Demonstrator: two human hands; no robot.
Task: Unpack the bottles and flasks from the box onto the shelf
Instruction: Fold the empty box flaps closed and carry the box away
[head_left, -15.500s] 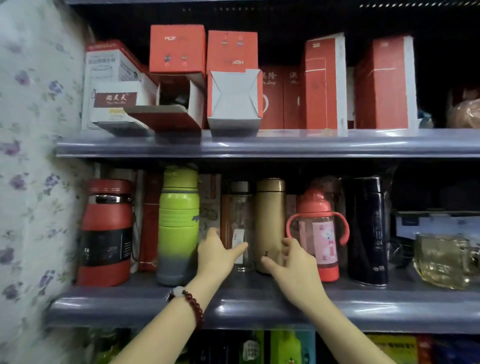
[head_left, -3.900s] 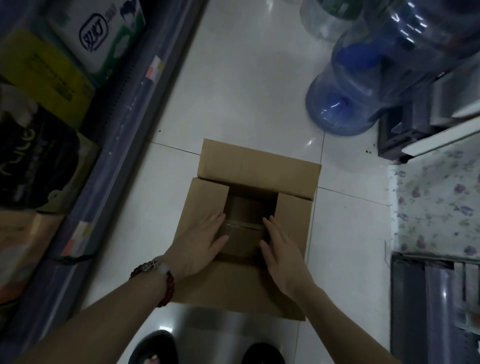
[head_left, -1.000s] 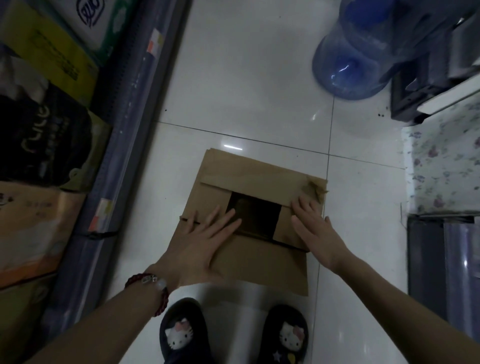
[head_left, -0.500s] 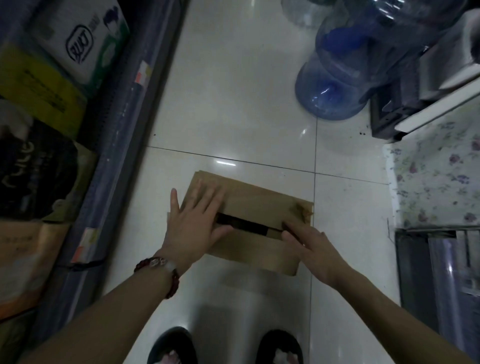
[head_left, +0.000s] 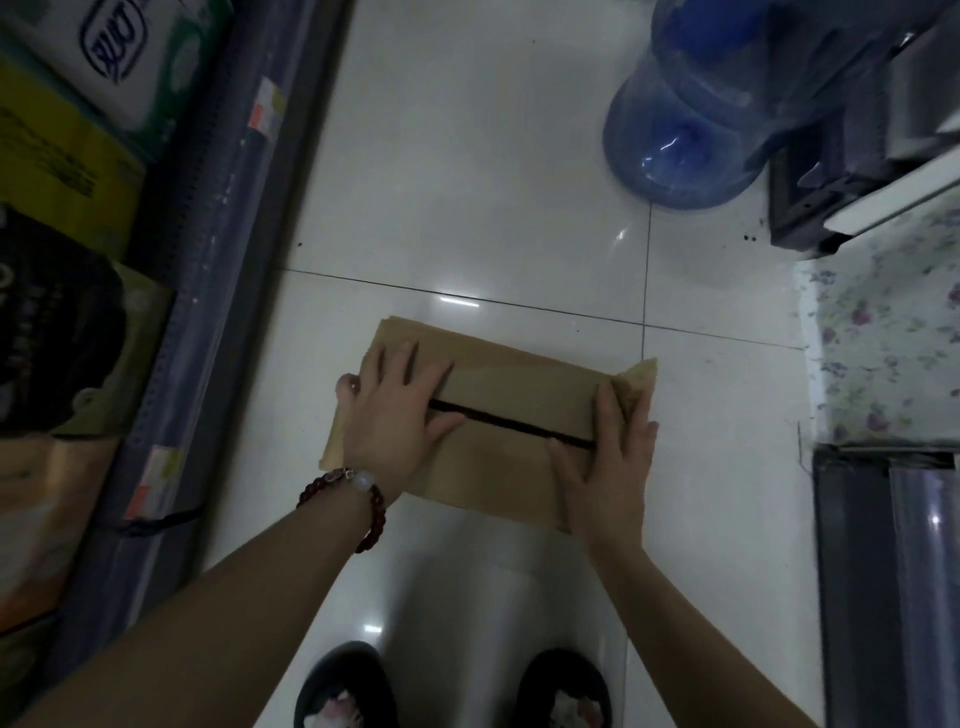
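A brown cardboard box (head_left: 514, 384) lies on the white tiled floor below me, its flaps folded nearly closed with only a thin dark slit between them. My left hand (head_left: 395, 415), with a bead bracelet on the wrist, presses flat on the box's left part, fingers spread. My right hand (head_left: 608, 462) lies flat on the right end of the box, fingers along the edge. No bottles or flasks are in sight; the inside of the box is hidden.
A low grey shelf edge (head_left: 208, 291) with packaged goods runs along the left. A large blue water jug (head_left: 691, 124) stands at the far right. A floral-covered surface (head_left: 883, 338) and a grey unit (head_left: 883, 571) are on the right. My slippered feet (head_left: 343, 691) stand just below the box.
The box's flaps have been pressed down, so the wide opening seen a second ago is a thin slit. My right hand has slid onto the box's right end; my left stays flat on the left.
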